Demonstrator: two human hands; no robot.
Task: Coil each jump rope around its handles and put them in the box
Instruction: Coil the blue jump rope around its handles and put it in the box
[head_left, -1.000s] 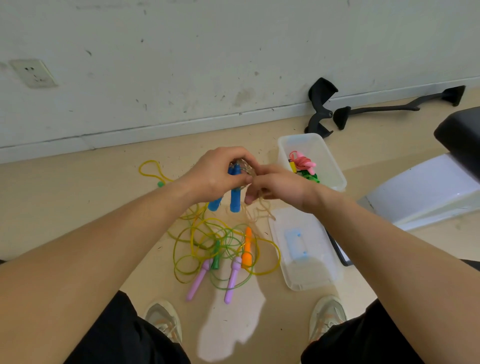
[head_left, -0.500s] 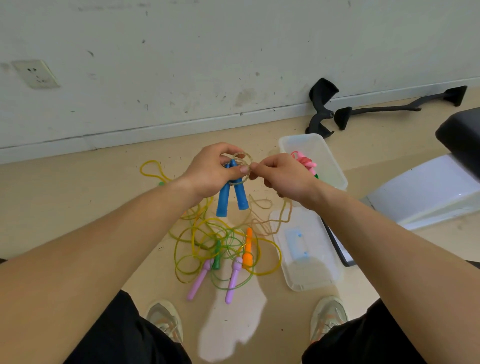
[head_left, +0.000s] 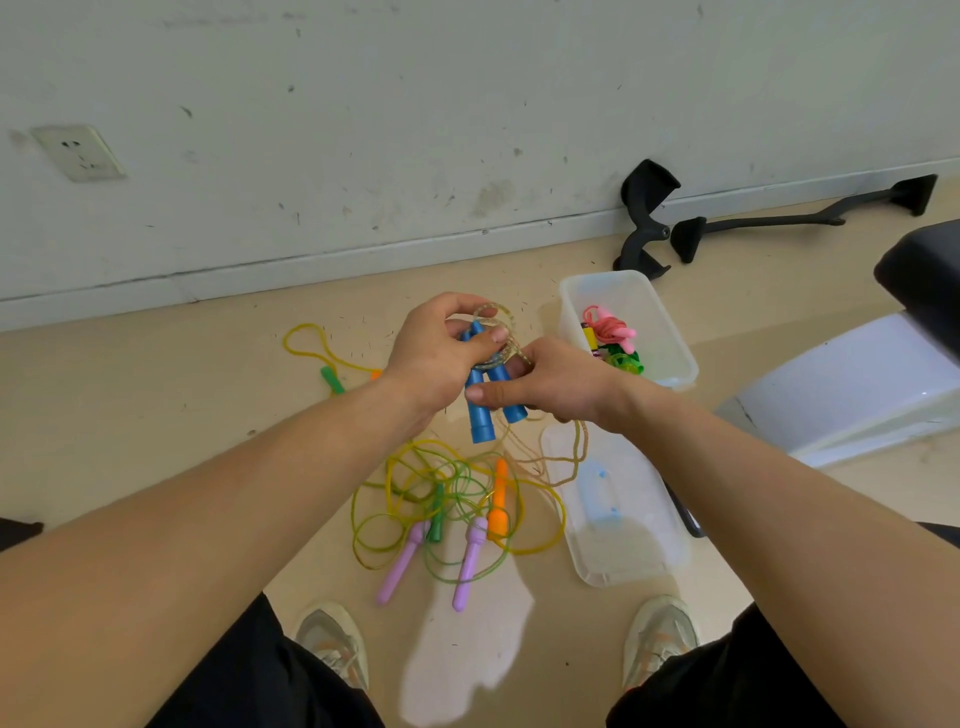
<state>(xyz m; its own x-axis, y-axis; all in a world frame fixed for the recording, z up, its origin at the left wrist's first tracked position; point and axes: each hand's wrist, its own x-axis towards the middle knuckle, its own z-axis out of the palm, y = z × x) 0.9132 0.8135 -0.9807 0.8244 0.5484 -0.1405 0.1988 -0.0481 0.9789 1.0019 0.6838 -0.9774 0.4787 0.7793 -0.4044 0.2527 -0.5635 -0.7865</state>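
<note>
Winding under way on one rope, held up over the floor in front of the person. Left hand (head_left: 436, 358) grips the pair of blue plastic handles (head_left: 480, 415) near their tops, thumb pressed on the turns already laid. Right hand (head_left: 550, 387) pinches the translucent speckled tan cord (head_left: 498, 318)

Change over the last half second: the right hand was level with the handle tops and off to their right; now it sits lower and across the front of the handles, the cord drawn round with it. Handle bottoms have splayed a little. Reads as another turn going on

Slack remains (a long tail hangs from the right hand down to the floor), so several more turns look needed before this rope can go in

Clear plastic box (head_left: 571, 306) stands just right of the hands, a pink coiled bundle (head_left: 610, 327) and a green one inside. Its clear lid (head_left: 628, 540) lies flat nearer the feet. Tangle of yellow and green cords (head_left: 415, 483) with lilac handles (head_left: 400, 561) and an orange one lies uncoiled below

Beige smooth floor (head_left: 156, 415), gritty near the skirting. Scuffed pale wall (head_left: 363, 130) with a white socket (head_left: 78, 153); black plastic chair parts (head_left: 644, 218) against it
</note>
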